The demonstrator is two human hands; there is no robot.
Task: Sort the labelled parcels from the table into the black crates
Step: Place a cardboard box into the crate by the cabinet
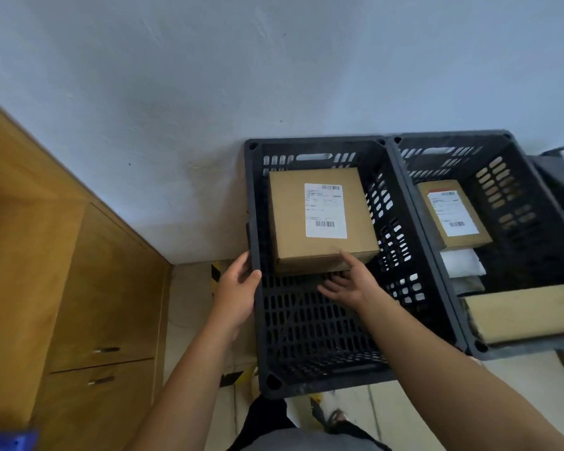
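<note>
- Gripping the left black crate's [310, 320] left rim, the left hand [238, 288] curls its fingers over it.
- Right hand [349, 281], fingers relaxed, touches the labelled parcel [323, 219] lying inside at the far end.

Background of the scene. A pale, blue-grey plastered wall [209, 76] fills the upper field, marked with faint scuffs. At left stands a wooden cabinet [79, 288] with two metal drawer handles [106, 350] (one above the other). Below, a light tiled floor [189, 304] carries yellow-and-black hazard tape [216, 271] near the wall's base. Lighting is soft and even.
</note>
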